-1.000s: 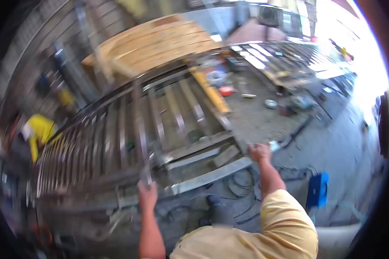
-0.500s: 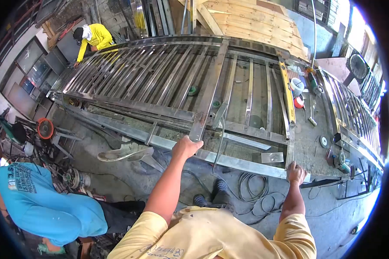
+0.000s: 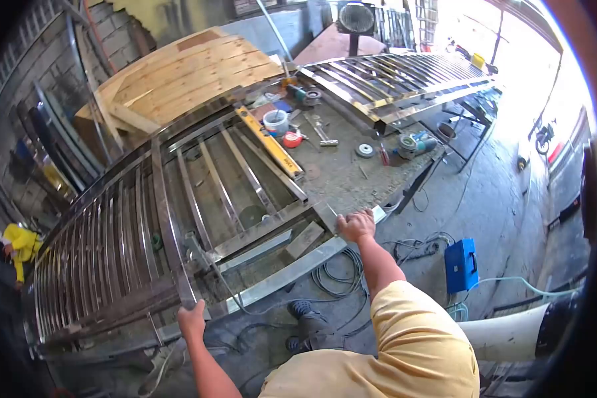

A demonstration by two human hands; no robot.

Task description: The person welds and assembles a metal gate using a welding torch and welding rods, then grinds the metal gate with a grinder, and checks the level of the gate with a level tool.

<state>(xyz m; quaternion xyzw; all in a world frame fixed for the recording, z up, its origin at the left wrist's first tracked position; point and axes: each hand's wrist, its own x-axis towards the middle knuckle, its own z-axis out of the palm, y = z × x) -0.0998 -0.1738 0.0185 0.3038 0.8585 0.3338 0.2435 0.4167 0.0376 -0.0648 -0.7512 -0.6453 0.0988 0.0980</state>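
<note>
A shiny metal frame (image 3: 159, 292) of rectangular tubes and parallel slats lies on the worktable. My left hand (image 3: 192, 321) is closed round the near end of a metal tube (image 3: 168, 215) that crosses the frame. My right hand (image 3: 356, 225) is closed on the end of another metal bar (image 3: 325, 213) at the table's front edge, beside the frame's corner. Part of that grip is hidden by the hand itself. A yellow spirit level (image 3: 270, 141) rests along the frame's right side. Between my hands lies a short flat metal piece (image 3: 305, 239).
Angle grinders (image 3: 414, 145), a white bucket (image 3: 276, 121), a red tape measure (image 3: 292, 139) and a disc (image 3: 364, 150) sit on the worktable (image 3: 338, 172). A second frame (image 3: 404, 83) stands beyond. Cables (image 3: 338, 275) and a blue box (image 3: 462, 265) are on the floor. A person in yellow (image 3: 21, 247) is far left.
My view has swung to the right, bringing the second frame and the blue box into sight. The person in blue has left the view. Both hands stay on the metal bars.
</note>
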